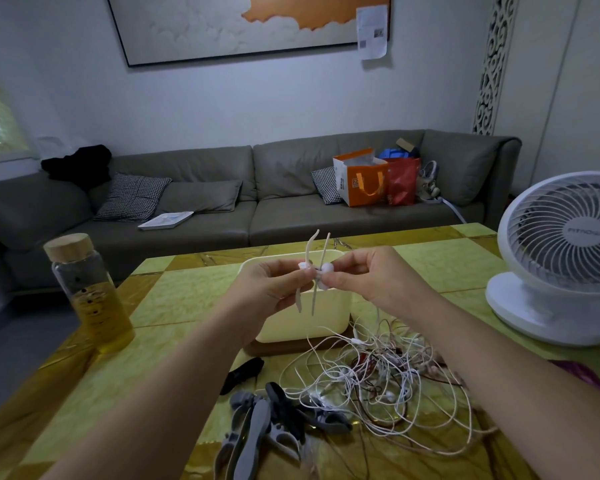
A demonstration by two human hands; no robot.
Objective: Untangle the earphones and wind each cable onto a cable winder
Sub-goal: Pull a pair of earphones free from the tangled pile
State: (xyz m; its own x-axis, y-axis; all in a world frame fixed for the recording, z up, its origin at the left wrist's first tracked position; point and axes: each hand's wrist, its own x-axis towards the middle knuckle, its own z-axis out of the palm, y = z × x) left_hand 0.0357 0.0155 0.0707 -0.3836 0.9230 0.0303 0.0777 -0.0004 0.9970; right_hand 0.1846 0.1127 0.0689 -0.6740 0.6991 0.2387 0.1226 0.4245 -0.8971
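Pinching slim beige cable winder (326, 247) between left hand (274, 284) and right hand (368, 278), above loose tangle of thin white earphones (378, 372).

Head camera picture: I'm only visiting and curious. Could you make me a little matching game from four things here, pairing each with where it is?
Things:
1. bottle
2. fan
3. tangle of earphone cables
4. beige strips

Places:
A. right edge of the table
B. pinched between the left hand and the right hand
C. left side of the table
D. lying on the table, near side, right of centre

Pairs: 1-C, 2-A, 3-D, 4-B
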